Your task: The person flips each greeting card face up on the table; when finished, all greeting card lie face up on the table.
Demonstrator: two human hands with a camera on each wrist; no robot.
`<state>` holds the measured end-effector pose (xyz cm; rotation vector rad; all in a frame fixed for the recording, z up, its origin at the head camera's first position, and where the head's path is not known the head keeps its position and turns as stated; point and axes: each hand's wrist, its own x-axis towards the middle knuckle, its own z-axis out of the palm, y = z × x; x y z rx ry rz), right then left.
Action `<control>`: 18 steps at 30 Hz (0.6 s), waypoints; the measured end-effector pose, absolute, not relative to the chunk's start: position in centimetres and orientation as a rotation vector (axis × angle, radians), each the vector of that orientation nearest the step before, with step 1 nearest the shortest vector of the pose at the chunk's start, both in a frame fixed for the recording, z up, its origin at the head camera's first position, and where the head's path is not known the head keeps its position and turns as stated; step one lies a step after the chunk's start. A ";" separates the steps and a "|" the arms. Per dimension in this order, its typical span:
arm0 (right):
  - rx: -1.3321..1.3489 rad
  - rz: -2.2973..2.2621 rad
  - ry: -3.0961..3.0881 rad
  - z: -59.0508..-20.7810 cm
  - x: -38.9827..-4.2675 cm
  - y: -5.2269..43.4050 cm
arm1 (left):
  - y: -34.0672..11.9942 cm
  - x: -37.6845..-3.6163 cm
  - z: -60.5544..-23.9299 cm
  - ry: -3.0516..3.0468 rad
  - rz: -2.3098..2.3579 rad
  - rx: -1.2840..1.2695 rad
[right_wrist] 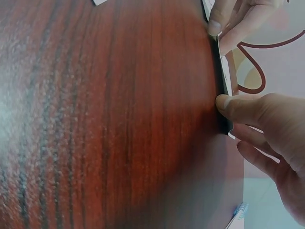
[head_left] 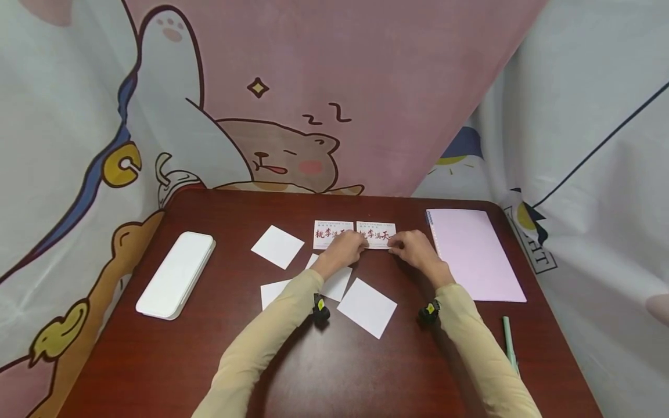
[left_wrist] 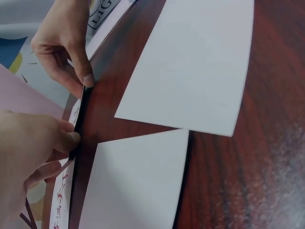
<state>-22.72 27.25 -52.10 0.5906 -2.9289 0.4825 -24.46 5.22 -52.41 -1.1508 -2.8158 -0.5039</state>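
Both hands pinch the printed card (head_left: 376,234) at the table's (head_left: 292,371) far centre: left hand (head_left: 342,249) on its left edge, right hand (head_left: 413,248) on its right. Looks light, thin, bendy; grip the edges, not the face.

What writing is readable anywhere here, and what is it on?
"桃李满天", red brush characters, on each of two printed cards under the fingers; their small top print is unreadable.
"HT", partly cut off, on the backdrop cloth.
"z z" over the cartoon bear.

Even soft light; wide-angle edge warp; wrist views blurred
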 end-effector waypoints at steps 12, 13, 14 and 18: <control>0.574 0.520 -2.915 -52.2 -22.2 27.2 | 5.3 -24.4 -52.4 -2.858 -0.534 -1.122; 0.566 0.527 -2.917 -52.2 -22.2 27.2 | 5.3 -24.4 -52.5 -2.855 -0.529 -1.124; 0.557 0.536 -2.919 -52.3 -22.2 27.2 | 5.3 -24.4 -52.5 -2.851 -0.523 -1.126; 0.542 0.540 -2.927 -52.5 -22.1 27.2 | 5.3 -24.3 -52.6 -2.847 -0.533 -1.133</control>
